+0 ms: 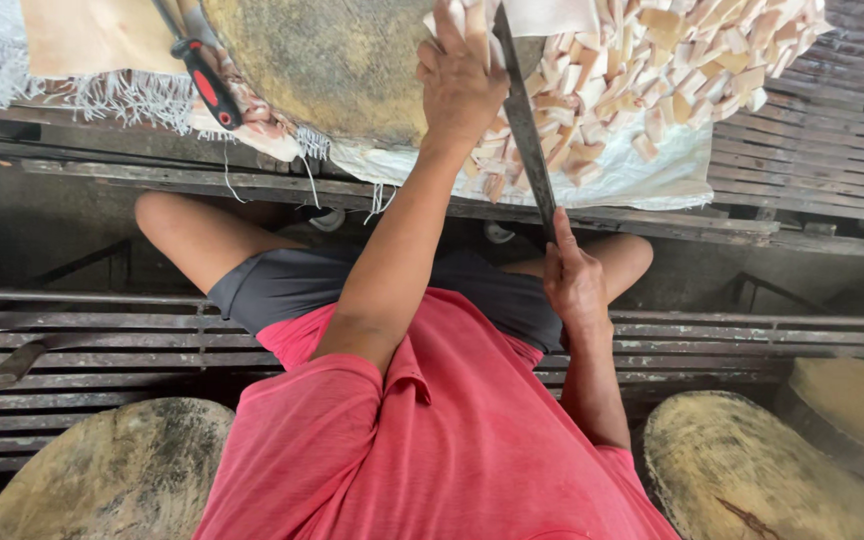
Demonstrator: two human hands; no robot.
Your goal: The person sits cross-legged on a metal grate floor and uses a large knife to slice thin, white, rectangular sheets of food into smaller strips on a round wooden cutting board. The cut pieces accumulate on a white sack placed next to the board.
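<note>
Filling the space right of the round, scarred wooden chopping block (332,60), a heap of pale cut chunks (652,70), blocky and dry-looking, suggests most of the cutting is done. At the block's right edge, the left hand (460,80) presses 1 pale slab (452,18). Below the block, the right hand (574,282) clasps a long dull knife (524,130).

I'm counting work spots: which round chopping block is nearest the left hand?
The top block, beside the left hand and the cut pieces; the others lie low in the picture.
</note>
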